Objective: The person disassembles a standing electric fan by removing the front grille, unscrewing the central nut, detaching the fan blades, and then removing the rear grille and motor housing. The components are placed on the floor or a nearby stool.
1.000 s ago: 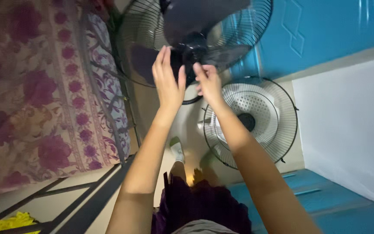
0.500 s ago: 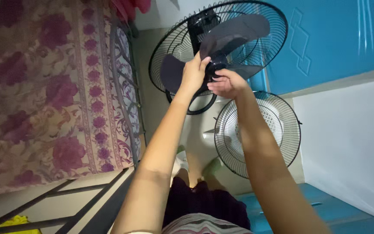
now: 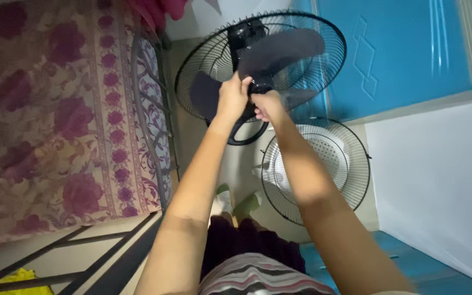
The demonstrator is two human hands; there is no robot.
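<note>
A black standing fan (image 3: 296,71) faces me with its front guard off, its dark blades (image 3: 279,49) bare inside the rear wire cage. My left hand (image 3: 231,98) is closed on the blade hub from the left side. My right hand (image 3: 267,105) grips the hub (image 3: 260,86) from below and right, fingers curled around it. Both hands touch at the centre of the fan. The detached front guard (image 3: 323,164), a round wire grille with a white centre, leans on the floor below the fan.
A bed with a purple flowered cover (image 3: 45,120) and a dark metal frame (image 3: 154,131) runs along the left. A blue door (image 3: 405,49) stands behind the fan, a white wall (image 3: 438,180) to the right. My feet (image 3: 230,199) are on the floor.
Both hands went from open near the hub to closed on it. The view shifted so the fan sits lower and more fully in frame.
</note>
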